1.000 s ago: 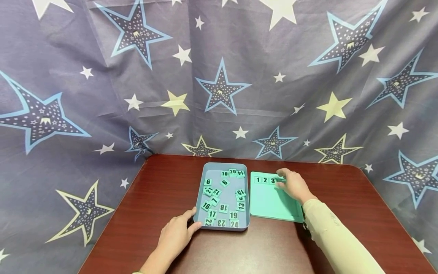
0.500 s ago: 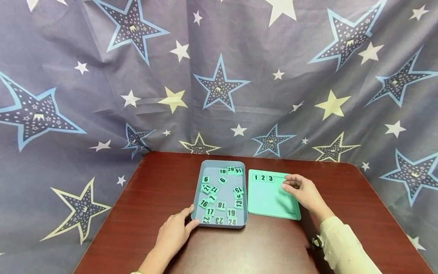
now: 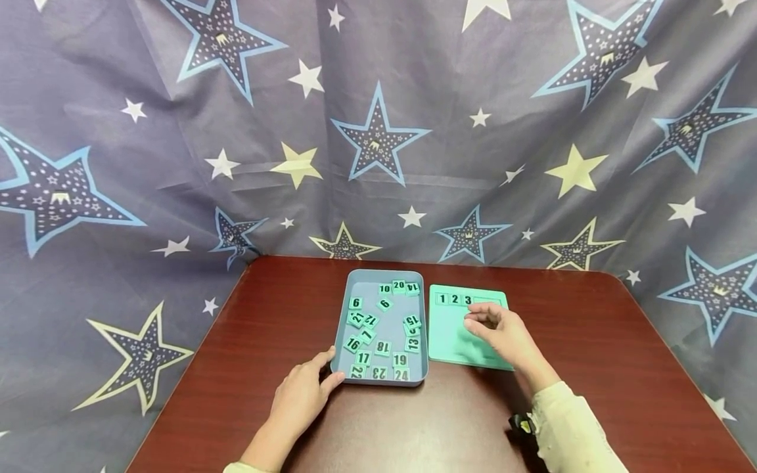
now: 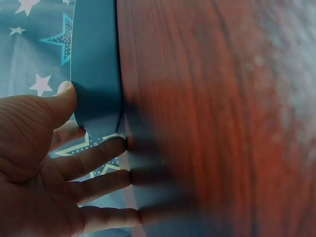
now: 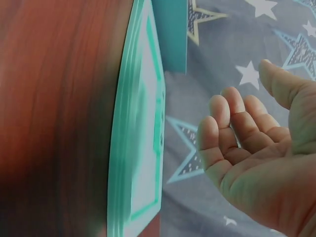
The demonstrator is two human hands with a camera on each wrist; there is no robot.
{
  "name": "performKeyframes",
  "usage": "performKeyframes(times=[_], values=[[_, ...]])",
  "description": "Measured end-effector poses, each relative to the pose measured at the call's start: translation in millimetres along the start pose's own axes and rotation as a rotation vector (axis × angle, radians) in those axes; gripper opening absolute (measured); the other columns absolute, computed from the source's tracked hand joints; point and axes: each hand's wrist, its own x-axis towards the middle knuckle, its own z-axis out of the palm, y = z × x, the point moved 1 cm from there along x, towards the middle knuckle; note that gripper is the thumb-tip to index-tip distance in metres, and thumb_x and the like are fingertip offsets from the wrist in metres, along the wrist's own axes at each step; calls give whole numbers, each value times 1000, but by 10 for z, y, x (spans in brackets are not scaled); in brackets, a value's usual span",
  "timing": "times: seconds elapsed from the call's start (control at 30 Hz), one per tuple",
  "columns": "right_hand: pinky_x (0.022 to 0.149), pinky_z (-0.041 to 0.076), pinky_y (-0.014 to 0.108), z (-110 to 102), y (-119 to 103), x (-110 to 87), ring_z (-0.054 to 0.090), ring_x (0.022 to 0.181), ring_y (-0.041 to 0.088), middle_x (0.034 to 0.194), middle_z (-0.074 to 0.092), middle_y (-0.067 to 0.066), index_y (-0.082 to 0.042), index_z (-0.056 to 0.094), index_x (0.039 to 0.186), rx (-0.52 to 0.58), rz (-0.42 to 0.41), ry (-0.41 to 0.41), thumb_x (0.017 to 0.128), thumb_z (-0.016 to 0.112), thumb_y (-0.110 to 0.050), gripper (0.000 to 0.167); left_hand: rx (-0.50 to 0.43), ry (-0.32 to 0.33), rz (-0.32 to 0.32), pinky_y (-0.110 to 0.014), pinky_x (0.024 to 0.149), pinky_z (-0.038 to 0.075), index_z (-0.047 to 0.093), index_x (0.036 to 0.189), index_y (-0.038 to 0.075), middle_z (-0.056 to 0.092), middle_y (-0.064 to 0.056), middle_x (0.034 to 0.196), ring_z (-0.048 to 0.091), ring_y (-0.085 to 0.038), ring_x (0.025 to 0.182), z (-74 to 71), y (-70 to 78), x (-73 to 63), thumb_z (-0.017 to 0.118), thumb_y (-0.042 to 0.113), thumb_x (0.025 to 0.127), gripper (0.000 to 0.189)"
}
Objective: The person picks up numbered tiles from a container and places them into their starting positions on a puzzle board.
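A blue-grey tray [image 3: 391, 325] holds several green number tiles [image 3: 383, 347], scattered and some overlapping. My left hand [image 3: 300, 397] rests at its near left corner. In the left wrist view the thumb touches the tray wall [image 4: 98, 64] and the other fingers extend past the corner, fairly straight. To the tray's right lies a mint-green board [image 3: 446, 335] with tiles 1 [image 3: 442, 299], 2 [image 3: 455, 299] and 3 [image 3: 468, 300] in a row at its upper left. Over the board's right part hovers my right hand [image 3: 508, 336], fingers loosely bent. Its palm holds nothing in the right wrist view.
Tray and board sit side by side on a reddish-brown wooden table [image 3: 296, 309]. A star-patterned curtain [image 3: 177, 144] hangs behind the table's far edge. A small dark device [image 3: 522, 424] is at the right sleeve's cuff.
The right hand has drawn back from beside tile 3 at the board's top row, then come leftward and nearer over the board. The left hand stays at the tray corner. The head view shifted slightly.
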Motion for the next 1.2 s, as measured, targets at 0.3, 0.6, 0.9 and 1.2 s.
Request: performKeyframes(times=[0.3,0.6,0.9,1.2], values=[[89,55,19,246,-133,-90,72,105,15,119,79,15,-1,69,133,69,-24,-61,99,79,-20,40,6,-12,-5,-67,93,56,63,152,23,69,-17,144,66,-46,129,-8,0,16,73,40,102,54],[88,55,22,400,-290,-110,71,102,13,113,79,11,-2,71,129,58,-76,-114,98,79,-19,35,3,-28,-23,-69,94,54,63,152,24,69,-15,145,65,-46,131,-23,10,31,74,40,101,54],[87,56,24,475,-403,97,73,102,18,111,80,10,0,72,127,-5,-125,-116,98,80,-17,35,-41,-22,-17,-67,91,56,66,148,21,73,-14,140,68,-47,124,-43,26,26,77,37,99,53],[96,59,45,500,-489,533,73,109,28,118,79,11,-4,71,130,-228,-130,-83,102,75,-18,32,-107,-21,6,-61,88,59,66,147,18,79,-11,122,74,-40,115,-62,18,37,79,33,98,53]])
